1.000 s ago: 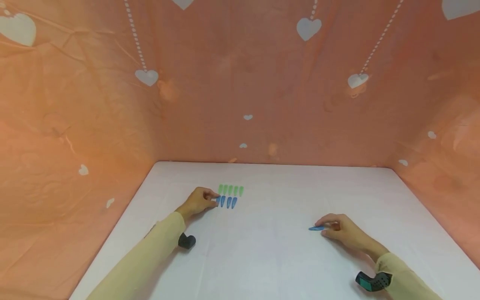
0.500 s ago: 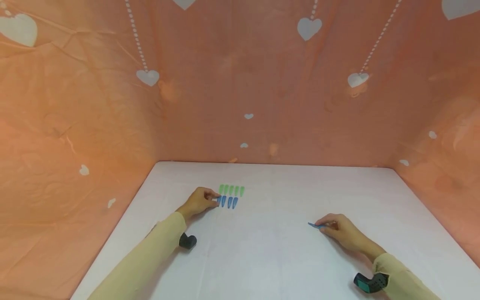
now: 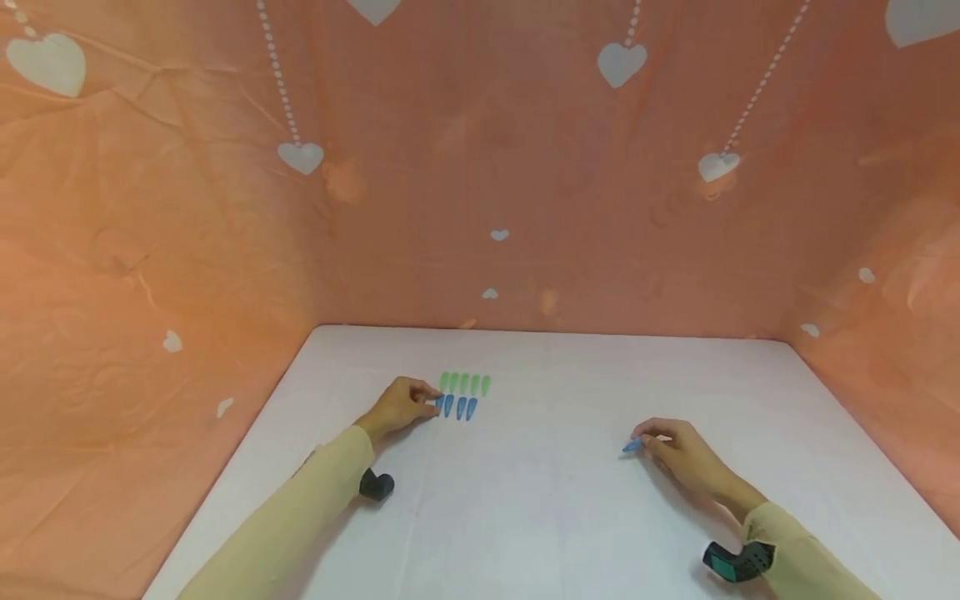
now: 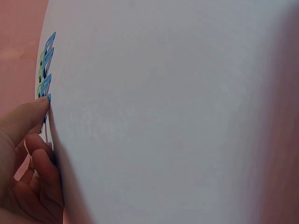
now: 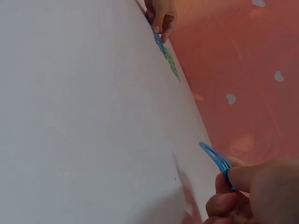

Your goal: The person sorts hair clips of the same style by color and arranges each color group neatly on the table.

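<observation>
Two rows of snap hair clips lie toward the back left of the white table: several green hair clips [image 3: 464, 383] behind, several blue hair clips [image 3: 461, 408] in front. At the left end of the blue row, my left hand [image 3: 396, 405] pinches the endmost blue hair clip [image 3: 439, 403] between thumb and fingers; the fingertips hide part of it. Well to the right, my right hand [image 3: 681, 454] holds another blue hair clip [image 5: 217, 158] by one end. Its narrow tip sticks out past the thumb and points leftward and down in the head view, over the table.
The white table [image 3: 525, 517] has orange sheeting [image 3: 555, 192] with pale hearts behind it and along both sides. Dark devices sit at both wrists, one by the left sleeve [image 3: 300, 500], one by the right sleeve [image 3: 795, 550].
The blue hair clip in my right hand has turned, its tip swinging from nearly level to slanting down, while the right fingers shifted on it. My left hand stays in place at the row.
</observation>
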A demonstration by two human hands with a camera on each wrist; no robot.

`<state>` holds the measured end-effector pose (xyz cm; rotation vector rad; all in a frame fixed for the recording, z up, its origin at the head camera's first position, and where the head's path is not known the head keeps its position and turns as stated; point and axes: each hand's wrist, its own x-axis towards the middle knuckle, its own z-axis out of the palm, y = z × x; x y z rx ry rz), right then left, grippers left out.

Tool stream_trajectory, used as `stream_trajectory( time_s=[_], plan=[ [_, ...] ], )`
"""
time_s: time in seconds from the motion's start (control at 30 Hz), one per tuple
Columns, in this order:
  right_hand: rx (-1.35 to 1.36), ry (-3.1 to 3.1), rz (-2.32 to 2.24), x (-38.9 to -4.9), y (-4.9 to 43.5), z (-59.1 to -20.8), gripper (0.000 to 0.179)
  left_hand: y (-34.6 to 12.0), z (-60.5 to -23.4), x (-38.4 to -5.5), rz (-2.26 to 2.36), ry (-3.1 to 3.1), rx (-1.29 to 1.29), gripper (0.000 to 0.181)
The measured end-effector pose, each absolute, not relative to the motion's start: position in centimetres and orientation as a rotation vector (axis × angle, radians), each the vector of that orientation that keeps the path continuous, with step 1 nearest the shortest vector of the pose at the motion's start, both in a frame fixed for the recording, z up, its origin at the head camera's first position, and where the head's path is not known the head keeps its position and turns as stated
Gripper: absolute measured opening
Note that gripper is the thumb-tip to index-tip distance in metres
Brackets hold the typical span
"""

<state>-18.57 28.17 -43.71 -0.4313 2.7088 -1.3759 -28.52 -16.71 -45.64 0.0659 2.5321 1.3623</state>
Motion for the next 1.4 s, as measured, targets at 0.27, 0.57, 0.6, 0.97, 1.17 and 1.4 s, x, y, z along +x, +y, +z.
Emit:
stream_trajectory(
  time_s=[0.27, 0.57, 0.6, 0.97, 1.17, 1.4],
  plan=[
    [-0.418, 2.658, -1.475, -19.3, 26.7, -43.8, 0.014, -16.7, -45.6, -28.4, 1.361, 2.523, 0.039, 0.029],
    [-0.450, 2.598, -1.596, -20.3, 24.6, -43.8, 0.014, -16.6, -45.7, -28.4, 1.371, 2.521, 0.048, 0.029],
    [-0.460, 2.594, -1.598, -20.4, 24.4, -43.8, 0.015, -16.7, -45.7, -28.3, 1.369, 2.526, 0.050, 0.029],
    [-0.445, 2.493, -1.666, -21.7, 22.2, -44.2, 0.025, -16.7, -45.7, -28.5, 1.358, 2.536, 0.087, 0.029],
    [-0.415, 2.425, -1.703, -22.5, 20.5, -44.4, 0.029, -16.7, -45.8, -28.6, 1.370, 2.527, 0.074, 0.029],
    [-0.389, 2.362, -1.727, -23.5, 18.4, -44.8, 0.031, -16.7, -45.8, -28.7, 1.376, 2.525, 0.061, 0.029]
  ],
)
